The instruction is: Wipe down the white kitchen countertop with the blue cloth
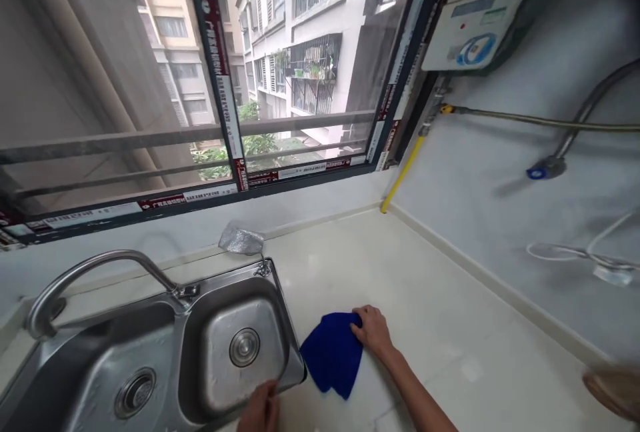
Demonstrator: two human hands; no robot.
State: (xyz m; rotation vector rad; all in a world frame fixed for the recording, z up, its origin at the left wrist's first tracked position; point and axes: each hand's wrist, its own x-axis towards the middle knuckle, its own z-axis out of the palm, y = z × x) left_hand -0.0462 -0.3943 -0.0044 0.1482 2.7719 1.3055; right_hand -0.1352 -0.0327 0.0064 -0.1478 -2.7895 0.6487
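Observation:
A blue cloth [334, 352] lies spread on the pale countertop, just right of the double sink's rim. My right hand [373, 329] has its fingers curled over the cloth's upper right corner, gripping it. At the bottom edge of the view, my left hand [259, 409] hovers by the near rim of the right basin, apart from the cloth. Its fingers are drawn together, and whatever they might hold is hidden. The steel sink [295, 352] has two basins, each with a round drain, the right-hand drain [245, 347] among them.
A curved faucet [100, 259] rises behind the sink. A silvery plastic wrapper [241, 240] sits behind the right basin. A yellow pipe [403, 172] climbs the corner beside the window. Along the right wall are a hose valve [546, 169] and a white cord [555, 251]. A brown object [613, 392] stands at right.

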